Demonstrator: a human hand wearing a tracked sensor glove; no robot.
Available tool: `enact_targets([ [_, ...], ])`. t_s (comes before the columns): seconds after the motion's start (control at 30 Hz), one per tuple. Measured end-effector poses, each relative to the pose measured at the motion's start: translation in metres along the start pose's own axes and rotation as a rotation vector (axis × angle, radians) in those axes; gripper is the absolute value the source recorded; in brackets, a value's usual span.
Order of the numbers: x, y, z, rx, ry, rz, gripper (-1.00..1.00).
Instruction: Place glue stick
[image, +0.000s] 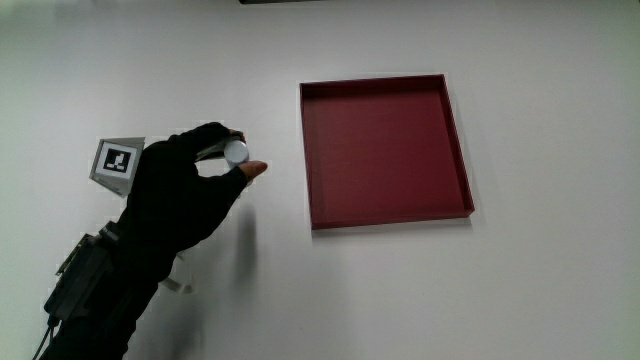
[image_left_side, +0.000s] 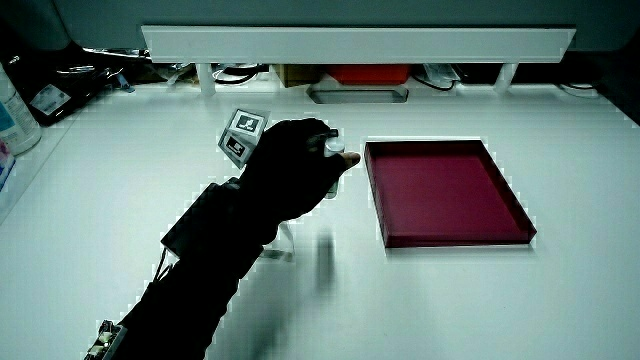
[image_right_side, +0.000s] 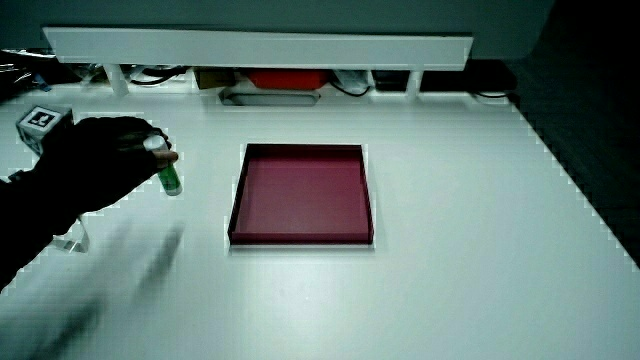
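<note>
Hands (image: 190, 185) closed on glue stick (image_right_side: 167, 172), held upright above bare bench (image: 520, 290), beside red tray (image: 385, 150); gap kept from tray's rim.

The shallow square red tray (image: 385, 150) lies on the white table (image: 520, 290). The black-gloved hand (image: 185, 190) holds the green glue stick (image_right_side: 168, 176) upright beside the tray, apart from it.

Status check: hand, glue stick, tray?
Hand shut on glue stick, held upright above the table beside the red tray. Tray empty. Nothing between them.
</note>
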Motion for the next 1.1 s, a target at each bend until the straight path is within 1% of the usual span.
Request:
enact_targets([
  [0.03,-0.005,0.0,0.0,0.006,-0.017,0.019,0.0],
  [0.07,-0.009,0.001,0.001,0.012,-0.012,0.031,0.0],
  [0.1,-0.015,0.002,0.002,0.018,0.006,0.039,0.0],
  [0.13,-0.02,0.003,0.002,0.025,0.001,0.049,0.0],
  [0.23,-0.031,0.005,0.0,0.039,-0.003,0.054,0.0],
  [0.27,-0.035,0.005,-0.001,0.045,0.014,0.064,0.0],
  [0.3,-0.04,0.006,-0.003,0.047,0.008,0.062,0.0],
  [0.33,-0.044,0.005,-0.004,0.047,0.006,0.079,0.0],
  [0.4,-0.053,0.005,-0.006,0.055,0.02,0.085,0.0],
  [0.43,-0.055,0.005,-0.007,0.056,0.008,0.093,0.0],
  [0.47,-0.055,0.005,-0.009,0.051,0.0,0.084,0.0],
  [0.5,-0.058,0.005,-0.01,0.047,0.008,0.109,0.0],
  [0.53,-0.06,0.005,-0.01,0.05,0.013,0.101,0.0],
  [0.57,-0.061,0.005,-0.011,0.057,0.002,0.085,0.0],
  [0.6,-0.062,0.004,-0.011,0.051,0.02,0.119,0.0],
  [0.63,-0.062,0.004,-0.012,0.044,0.011,0.12,0.0],
  [0.67,-0.065,0.004,-0.012,0.057,-0.019,0.124,0.0],
  [0.7,-0.066,0.005,-0.011,0.059,-0.01,0.1,0.0],
  [0.73,-0.066,0.005,-0.011,0.054,-0.013,0.101,0.0],
  [0.77,-0.066,0.005,-0.012,0.059,0.001,0.104,0.0],
  [0.8,-0.065,0.006,-0.012,0.047,-0.01,0.099,0.0],
  [0.83,-0.065,0.006,-0.012,0.042,-0.009,0.115,0.0],
  [0.87,-0.066,0.006,-0.012,0.051,-0.018,0.101,0.0],
  [0.9,-0.066,0.005,-0.012,0.049,-0.014,0.119,0.0],
  [0.93,-0.069,0.006,-0.012,0.053,-0.029,0.103,0.0],
  [0.97,-0.07,0.006,-0.012,0.056,-0.03,0.114,0.0],
  [1.0,-0.069,0.006,-0.012,0.052,-0.036,0.112,0.0],
  [1.03,-0.071,0.006,-0.013,0.054,-0.042,0.093,0.0],
  [1.1,-0.069,0.005,-0.013,0.053,-0.063,0.117,0.0],
])
